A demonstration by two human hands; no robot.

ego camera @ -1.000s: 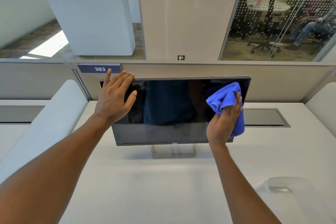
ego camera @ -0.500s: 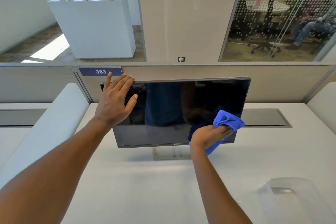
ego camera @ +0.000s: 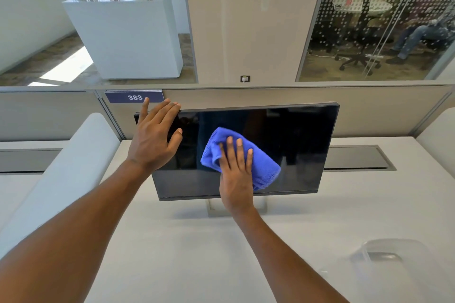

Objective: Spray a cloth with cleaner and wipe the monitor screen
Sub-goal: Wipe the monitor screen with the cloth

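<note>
A black monitor (ego camera: 295, 145) stands on a silver stand on the white desk (ego camera: 197, 253), its screen dark. My left hand (ego camera: 152, 140) lies flat on the monitor's upper left corner, fingers spread over the top edge. My right hand (ego camera: 236, 177) presses a crumpled blue cloth (ego camera: 261, 167) flat against the lower middle of the screen, fingers stretched out over it. No spray bottle is in view.
A clear plastic object (ego camera: 384, 261) lies at the desk's near right. A grey partition with a "383" label (ego camera: 135, 97) runs behind the monitor. A cable tray cover (ego camera: 357, 157) sits right of the monitor. Beyond are a white planter (ego camera: 128, 37) and a glass-walled room.
My right hand has swept the cloth from the screen's upper right down to its lower right and then left to the lower middle. My left hand has stayed on the top left corner.
</note>
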